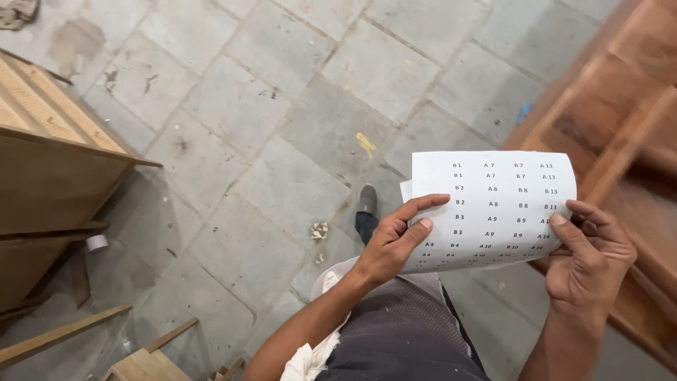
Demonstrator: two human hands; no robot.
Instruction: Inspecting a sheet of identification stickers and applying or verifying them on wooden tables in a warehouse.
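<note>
A white sheet of paper (493, 204) printed with columns of small black labels is held up in front of me with both hands. My left hand (395, 243) grips its left edge, thumb on the front and index finger stretched along the side. My right hand (589, 257) pinches the right edge, thumb pressed on the printed face. A second sheet peeks out behind the left edge. Below the paper I see my grey-shod foot (367, 201) on the stone floor.
Grey stone paving (282, 120) fills the middle. A plywood cabinet (49, 176) stands at left with a tape roll (96, 243) at its foot. Reddish wooden furniture (620, 120) lines the right. Wood offcuts (141, 353) lie at lower left; a white cloth (310, 360) hangs at my waist.
</note>
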